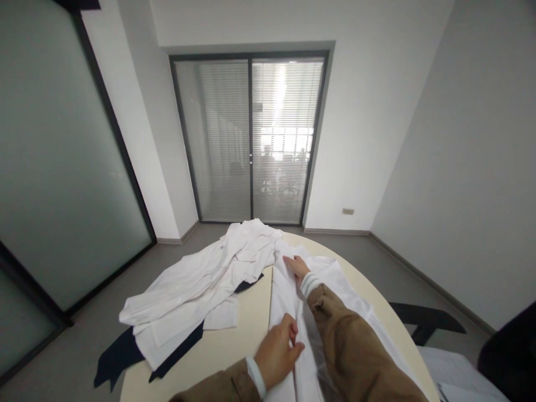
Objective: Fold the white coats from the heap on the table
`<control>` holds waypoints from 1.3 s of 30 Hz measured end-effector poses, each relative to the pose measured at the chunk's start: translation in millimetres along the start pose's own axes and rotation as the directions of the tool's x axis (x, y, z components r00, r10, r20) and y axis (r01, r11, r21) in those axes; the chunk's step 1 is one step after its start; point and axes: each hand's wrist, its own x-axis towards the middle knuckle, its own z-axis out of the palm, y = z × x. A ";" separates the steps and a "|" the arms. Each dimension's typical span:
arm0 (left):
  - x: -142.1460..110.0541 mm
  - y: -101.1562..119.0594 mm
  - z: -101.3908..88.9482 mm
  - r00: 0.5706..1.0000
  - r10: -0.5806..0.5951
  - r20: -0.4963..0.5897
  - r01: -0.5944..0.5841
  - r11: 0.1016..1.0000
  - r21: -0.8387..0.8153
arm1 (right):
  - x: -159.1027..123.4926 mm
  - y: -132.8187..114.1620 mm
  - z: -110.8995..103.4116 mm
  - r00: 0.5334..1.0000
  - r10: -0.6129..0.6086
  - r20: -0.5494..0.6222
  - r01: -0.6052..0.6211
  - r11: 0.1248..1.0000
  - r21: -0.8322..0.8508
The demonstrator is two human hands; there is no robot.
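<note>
A white garment [343, 282] lies lengthwise on the right side of the round table, with long folds running toward me. My right hand [297, 267] reaches to its far end, fingers stretched out and resting on the cloth. Nearer to me, my left hand [278, 352] is at the garment's left part, its fingers curled and closed at a fold; the fingertips are partly hidden. To the left lies a heap of white clothes [201, 279], rumpled and layered, with dark navy cloth [119, 357] showing from beneath it. Neither hand touches that heap.
The cream round table [251, 324] shows between the heap and the garment. A black chair armrest [427, 318] and white cloth [460, 371] are at the right. Glass doors with blinds [251, 139] stand beyond, and a frosted glass panel [62, 151] is on the left.
</note>
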 end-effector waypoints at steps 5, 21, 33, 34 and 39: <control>4.6 5.0 8.2 1.000 0.011 0.024 -0.009 0.998 -0.054 | -3.2 9.6 -13.3 0.994 0.076 0.082 -0.069 0.994 -0.088; -8.2 19.2 8.4 0.914 0.313 0.258 -0.383 0.874 0.300 | -38.3 25.7 -55.0 0.954 0.086 0.289 0.003 0.955 -0.295; -39.2 27.1 0.7 0.724 0.515 0.459 -0.642 0.747 0.173 | -61.9 45.8 -81.9 0.911 -0.041 0.411 0.210 0.903 -0.376; -38.7 26.9 4.8 0.708 0.523 0.474 -0.652 0.743 0.154 | -62.0 47.8 -84.9 0.916 -0.058 0.396 0.229 0.888 -0.399; -27.2 14.4 11.4 0.677 0.522 0.519 -0.672 0.725 0.148 | -62.8 62.8 -91.5 0.944 -0.089 0.317 0.255 0.804 -0.536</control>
